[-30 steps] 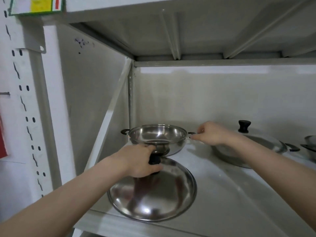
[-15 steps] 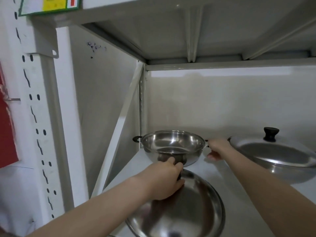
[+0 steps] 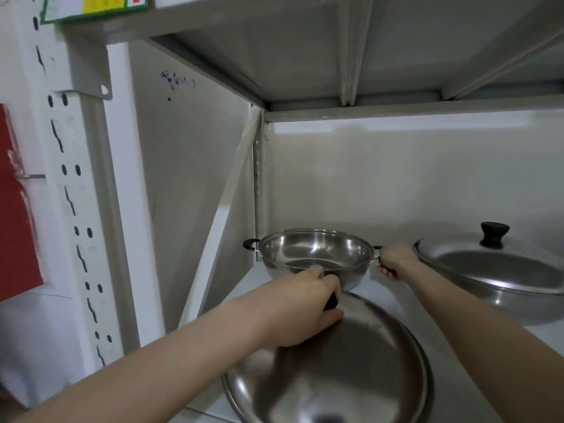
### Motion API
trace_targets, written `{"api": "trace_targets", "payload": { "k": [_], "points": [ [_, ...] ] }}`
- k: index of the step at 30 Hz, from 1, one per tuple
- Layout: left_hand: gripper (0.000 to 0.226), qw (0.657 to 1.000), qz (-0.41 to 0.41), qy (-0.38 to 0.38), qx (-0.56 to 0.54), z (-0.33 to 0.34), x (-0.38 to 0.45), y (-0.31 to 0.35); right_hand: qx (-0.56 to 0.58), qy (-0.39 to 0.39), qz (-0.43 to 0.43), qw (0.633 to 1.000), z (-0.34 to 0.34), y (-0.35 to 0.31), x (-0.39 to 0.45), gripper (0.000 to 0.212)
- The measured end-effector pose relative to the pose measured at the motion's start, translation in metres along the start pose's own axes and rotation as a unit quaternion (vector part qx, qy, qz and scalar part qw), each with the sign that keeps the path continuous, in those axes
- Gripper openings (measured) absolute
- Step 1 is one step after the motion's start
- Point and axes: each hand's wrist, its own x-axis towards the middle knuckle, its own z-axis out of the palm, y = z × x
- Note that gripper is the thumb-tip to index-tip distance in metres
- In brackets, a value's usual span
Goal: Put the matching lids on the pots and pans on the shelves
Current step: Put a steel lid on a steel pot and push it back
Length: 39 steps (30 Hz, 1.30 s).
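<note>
Honestly, gripping the lid by its knob in my left hand just before the open pot, my right hand clutching the pot's handle, I risk clanging rim on rim, as the lid looks wider

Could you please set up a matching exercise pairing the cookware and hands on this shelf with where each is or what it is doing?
Column one:
1. Open shiny steel pot
2. Loose round steel lid
3. Covered steel pan with black knob
4. Right hand

Column two:
A. Far right of the shelf
B. Held by its knob in the left hand
C. Grips a pot handle
D. Back left corner, uncovered

Pairs: 1-D, 2-B, 3-A, 4-C
</note>
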Motion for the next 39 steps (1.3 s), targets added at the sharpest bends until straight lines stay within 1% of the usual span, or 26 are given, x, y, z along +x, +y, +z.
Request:
{"api": "trace_targets", "payload": {
  "k": [3, 4, 6, 7, 8, 9, 10, 11, 13, 16, 19, 21, 24, 27, 33, 39],
  "points": [
    [0.030, 0.999, 0.011, 0.030, 0.009, -0.022, -0.009, 0.003, -0.027, 0.003, -0.013, 1.000, -0.001, 0.000, 0.001, 0.044],
    [0.030, 0.999, 0.015, 0.043, 0.016, -0.031, -0.011, 0.004, -0.004, -0.013, -0.005, 1.000, 0.000, -0.001, -0.003, 0.044],
    [0.029, 0.997, 0.017, 0.069, 0.028, -0.047, -0.011, 0.000, 0.039, -0.004, 0.000, 0.999, 0.000, -0.004, -0.004, 0.039],
    [0.029, 0.995, 0.016, 0.087, 0.034, -0.055, -0.009, -0.002, -0.005, -0.007, -0.016, 1.000, -0.001, -0.005, -0.004, 0.035],
    [0.029, 0.993, 0.017, 0.110, 0.042, -0.063, -0.005, -0.005, -0.071, 0.013, -0.057, 0.996, 0.000, -0.001, 0.003, 0.032],
    [0.029, 0.989, 0.017, 0.138, 0.053, -0.069, 0.000, -0.009, -0.063, 0.007, -0.059, 0.996, 0.002, 0.003, 0.008, 0.029],
    [0.029, 0.984, 0.016, 0.166, 0.064, -0.074, 0.006, -0.011, 0.001, -0.005, -0.053, 0.999, 0.003, 0.005, 0.008, 0.022],
    [0.030, 0.979, 0.012, 0.191, 0.074, -0.077, 0.013, -0.014, 0.029, -0.025, -0.066, 0.997, 0.001, 0.006, 0.005, 0.016],
    [0.031, 0.969, 0.000, 0.231, 0.088, -0.081, 0.031, -0.020, 0.041, -0.031, -0.078, 0.996, 0.000, 0.007, 0.005, 0.031],
    [0.031, 0.963, -0.017, 0.254, 0.089, -0.079, 0.064, -0.035, -0.031, -0.014, -0.042, 0.999, 0.000, 0.004, 0.000, 0.048],
    [0.029, 0.964, -0.032, 0.249, 0.087, -0.073, 0.098, -0.055, -0.057, 0.005, -0.034, 0.998, -0.001, 0.004, 0.001, 0.051],
    [0.029, 0.968, -0.045, 0.231, 0.088, -0.066, 0.118, -0.069, -0.061, 0.012, -0.031, 0.998, 0.000, 0.005, 0.001, 0.052],
    [0.028, 0.978, -0.062, 0.185, 0.073, -0.048, 0.147, -0.090, -0.069, -0.003, -0.040, 0.997, 0.002, 0.007, 0.005, 0.056],
    [0.029, 0.985, -0.088, 0.137, 0.053, -0.028, 0.168, -0.105, -0.062, 0.007, -0.045, 0.997, 0.003, 0.008, 0.008, 0.055],
    [0.032, 0.992, -0.092, 0.082, 0.041, -0.004, 0.192, -0.109, -0.056, -0.020, -0.033, 0.998, 0.002, 0.007, 0.010, 0.053],
    [0.034, 0.994, -0.085, 0.061, 0.035, 0.006, 0.196, -0.107, -0.071, -0.030, -0.041, 0.996, 0.003, 0.008, 0.012, 0.052]
  ]
}}
